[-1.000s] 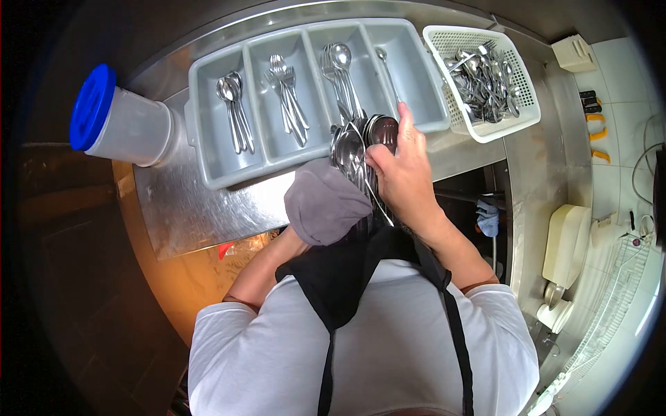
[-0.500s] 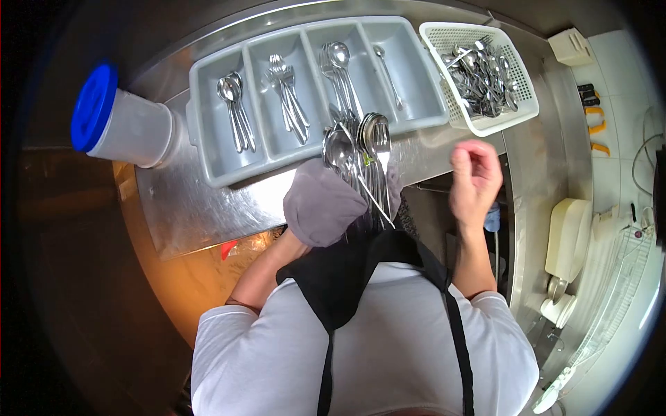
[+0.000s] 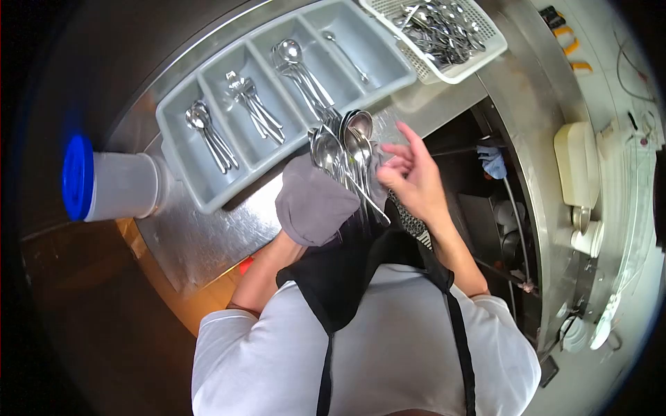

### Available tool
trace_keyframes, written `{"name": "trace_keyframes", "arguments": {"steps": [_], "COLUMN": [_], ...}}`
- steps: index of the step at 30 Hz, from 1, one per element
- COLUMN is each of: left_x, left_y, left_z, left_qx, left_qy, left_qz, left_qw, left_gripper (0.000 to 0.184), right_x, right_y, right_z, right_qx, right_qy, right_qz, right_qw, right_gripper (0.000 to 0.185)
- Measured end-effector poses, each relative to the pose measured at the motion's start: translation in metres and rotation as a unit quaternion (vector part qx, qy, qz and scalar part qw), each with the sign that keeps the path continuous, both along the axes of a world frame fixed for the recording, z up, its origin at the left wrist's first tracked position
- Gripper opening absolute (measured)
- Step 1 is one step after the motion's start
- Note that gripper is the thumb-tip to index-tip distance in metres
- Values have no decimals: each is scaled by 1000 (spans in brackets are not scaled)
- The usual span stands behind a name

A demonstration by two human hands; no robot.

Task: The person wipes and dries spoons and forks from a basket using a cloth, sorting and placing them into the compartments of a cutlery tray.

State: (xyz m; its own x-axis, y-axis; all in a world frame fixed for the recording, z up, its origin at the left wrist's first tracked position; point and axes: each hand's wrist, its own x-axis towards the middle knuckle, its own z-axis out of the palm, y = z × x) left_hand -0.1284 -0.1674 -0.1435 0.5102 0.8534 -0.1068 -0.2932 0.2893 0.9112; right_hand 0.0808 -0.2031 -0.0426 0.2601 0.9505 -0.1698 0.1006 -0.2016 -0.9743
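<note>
Wrapped in a grey cloth, my left hand grips a bunch of mixed cutlery in front of the apron. Large spoons stick up from the bunch, and handles cross at odd angles. The cloth hides most of that hand's fingers. Just right of the bunch, my right hand is open with its index finger extended and nothing in it. Beyond the bunch lies a grey cutlery tray with four compartments, holding spoons, forks, a group including a large spoon, and one thin long-handled spoon.
A white perforated basket heaped with cutlery stands right of the tray. At left is a clear tub with a blue lid. The steel counter ends before my body. An open under-counter space with a blue cloth lies right.
My right hand has come left towards the bunch, its curled fingers opening out. The view has turned, shifting the tray and basket up and left. My left hand still grips the cutlery.
</note>
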Motion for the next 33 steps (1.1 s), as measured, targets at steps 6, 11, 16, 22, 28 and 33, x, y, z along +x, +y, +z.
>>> {"name": "trace_keyframes", "arguments": {"steps": [6,11,16,22,28,33], "left_x": [4,8,11,-2,-17,-24], "left_y": [8,12,15,14,7,4], "left_z": [51,79,92,91,54,28], "left_qx": [224,276,271,292,184,145], "left_qy": [282,371,410,443,338,323], "left_qz": [22,84,142,108,51,-4], "left_qw": [933,883,859,841,922,935], "left_gripper": [21,21,23,30,32,33], "right_x": [-20,-23,-26,-39,-47,-43], "right_y": [16,24,30,41,53,54], "right_z": [9,11,4,12,7,17], "right_qx": [72,155,242,261,218,242], "right_qy": [-94,-225,-327,-427,-418,-322], "right_qz": [51,89,95,78,91,57], "right_qw": [992,958,909,862,877,914], "right_gripper": [85,50,32,18,14,12]}}
